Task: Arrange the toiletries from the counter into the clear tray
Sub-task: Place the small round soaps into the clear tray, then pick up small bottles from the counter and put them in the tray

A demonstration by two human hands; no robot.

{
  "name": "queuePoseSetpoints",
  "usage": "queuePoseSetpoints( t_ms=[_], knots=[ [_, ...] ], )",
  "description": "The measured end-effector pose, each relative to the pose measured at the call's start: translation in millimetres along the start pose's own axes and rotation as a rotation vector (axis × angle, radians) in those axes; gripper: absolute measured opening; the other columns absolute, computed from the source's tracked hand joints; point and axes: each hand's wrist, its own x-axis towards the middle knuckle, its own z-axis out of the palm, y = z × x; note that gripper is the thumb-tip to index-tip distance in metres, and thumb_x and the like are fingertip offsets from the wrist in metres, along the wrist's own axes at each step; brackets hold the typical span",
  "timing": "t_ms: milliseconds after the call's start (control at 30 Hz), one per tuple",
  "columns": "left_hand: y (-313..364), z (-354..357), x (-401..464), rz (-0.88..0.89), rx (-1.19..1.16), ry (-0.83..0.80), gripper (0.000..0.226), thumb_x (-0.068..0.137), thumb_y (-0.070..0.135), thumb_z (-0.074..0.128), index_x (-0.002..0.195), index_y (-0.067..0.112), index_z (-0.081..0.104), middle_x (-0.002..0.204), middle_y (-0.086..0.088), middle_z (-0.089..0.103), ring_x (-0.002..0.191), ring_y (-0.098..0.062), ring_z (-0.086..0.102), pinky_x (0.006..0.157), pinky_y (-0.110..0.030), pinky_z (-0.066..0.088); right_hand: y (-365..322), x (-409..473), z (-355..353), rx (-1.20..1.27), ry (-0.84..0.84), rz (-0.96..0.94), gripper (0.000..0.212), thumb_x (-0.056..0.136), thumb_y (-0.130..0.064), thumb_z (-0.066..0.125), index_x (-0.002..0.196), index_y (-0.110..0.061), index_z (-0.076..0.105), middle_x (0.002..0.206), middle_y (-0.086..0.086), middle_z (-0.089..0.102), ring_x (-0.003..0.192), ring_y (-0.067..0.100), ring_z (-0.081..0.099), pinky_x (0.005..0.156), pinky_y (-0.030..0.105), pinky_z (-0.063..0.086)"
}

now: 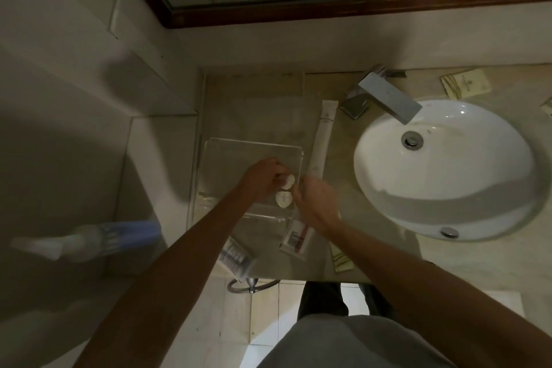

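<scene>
The clear tray [230,148] sits on the beige counter left of the sink. Over its right half my left hand [263,178] grips a small round white toiletry [289,182]. A second round white piece [283,199] lies in the tray just below it. My right hand [313,203] hovers at the tray's right edge, fingers curled near that piece; whether it holds anything I cannot tell. A long white sachet [322,137] lies to the right of the tray. Near the front edge lie a clear packet with a red item [297,237] and a striped packet [236,255].
The white basin [448,170] with a chrome tap [385,95] fills the right side. Beige paper packets [466,85] lie behind it, another [342,260] near the counter's front edge. A wall stands on the left, a framed mirror [328,12] behind.
</scene>
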Motion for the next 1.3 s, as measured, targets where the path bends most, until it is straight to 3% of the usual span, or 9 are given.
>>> queuePoseSetpoints(
  t_ms=[100,233,333,433,600,767,867,1033,1300],
  knots=[
    [0,1,-2,0.0,-0.005,0.02,0.029,0.09,0.022,0.064,0.117,0.016,0.069,0.117,-0.006,0.063,0.103,-0.023,0.061,0.081,-0.023,0.039,-5,15,-3,-0.025,-0.018,-0.004,0.037,0.095,-0.041,0.047,0.074,-0.016,0.064,0.069,0.003,0.064,0.063,0.025,0.066,0.058,0.039,0.057],
    [4,0,-1,-0.008,-0.069,0.074,0.029,0.084,0.02,0.07,0.113,0.02,0.071,0.108,-0.006,0.064,0.094,-0.024,0.064,0.077,-0.031,0.048,-7,35,-17,-0.035,-0.043,0.001,0.032,0.095,-0.034,0.051,0.077,-0.013,0.067,0.072,0.006,0.066,0.065,0.025,0.067,0.06,0.041,0.058],
    [6,-1,1,0.007,-0.101,0.099,0.028,0.08,0.017,0.071,0.109,0.016,0.073,0.105,-0.009,0.065,0.09,-0.027,0.065,0.075,-0.034,0.051,-8,40,-28,-0.093,-0.066,-0.049,0.029,0.095,-0.032,0.054,0.076,-0.013,0.065,0.07,0.003,0.063,0.062,0.021,0.063,0.054,0.033,0.051],
    [5,-2,2,0.008,-0.073,0.101,0.027,0.083,0.022,0.068,0.109,0.017,0.071,0.106,-0.007,0.065,0.091,-0.025,0.064,0.076,-0.037,0.053,-8,39,-36,-0.251,-0.087,-0.138,0.03,0.098,-0.035,0.051,0.077,-0.015,0.061,0.076,0.003,0.065,0.066,0.021,0.065,0.061,0.036,0.056],
    [7,-1,-6,0.007,0.044,0.146,0.024,0.091,0.034,0.056,0.108,0.021,0.066,0.11,-0.001,0.061,0.092,-0.023,0.063,0.072,-0.038,0.054,13,31,-48,-0.573,-0.03,-0.425,0.025,0.1,-0.036,0.049,0.107,-0.017,0.062,0.099,0.004,0.062,0.084,0.018,0.056,0.076,0.034,0.047],
    [16,-5,-15,-0.078,0.226,0.309,0.022,0.093,0.032,0.049,0.104,0.016,0.06,0.109,-0.001,0.057,0.094,-0.02,0.059,0.065,-0.034,0.049,29,31,-62,-0.619,-0.017,-0.446,0.034,0.1,-0.036,0.044,0.119,-0.012,0.059,0.11,0.008,0.06,0.091,0.02,0.055,0.081,0.036,0.048],
    [34,-11,-16,-0.026,0.325,0.402,0.025,0.086,0.033,0.054,0.102,0.016,0.063,0.104,-0.002,0.061,0.09,-0.02,0.061,0.059,-0.032,0.05,39,25,-80,-0.594,0.023,-0.429,0.033,0.098,-0.037,0.049,0.116,-0.012,0.06,0.106,0.008,0.061,0.087,0.021,0.055,0.076,0.034,0.046],
    [109,-8,3,0.092,0.33,0.443,0.034,0.077,0.037,0.06,0.102,0.013,0.064,0.097,-0.004,0.063,0.085,-0.023,0.061,0.059,-0.034,0.051,86,7,-124,-0.564,0.14,-0.346,0.027,0.095,-0.035,0.054,0.102,-0.011,0.064,0.097,0.008,0.062,0.08,0.022,0.056,0.064,0.032,0.044],
    [328,58,72,0.316,0.241,0.354,0.052,0.079,0.046,0.054,0.122,0.015,0.056,0.114,-0.003,0.061,0.095,-0.023,0.059,0.067,-0.036,0.053,255,-52,-245,-0.49,0.332,-0.011,0.036,0.086,-0.033,0.065,0.113,-0.01,0.062,0.104,0.01,0.067,0.089,0.026,0.06,0.075,0.036,0.048]
  ],
)
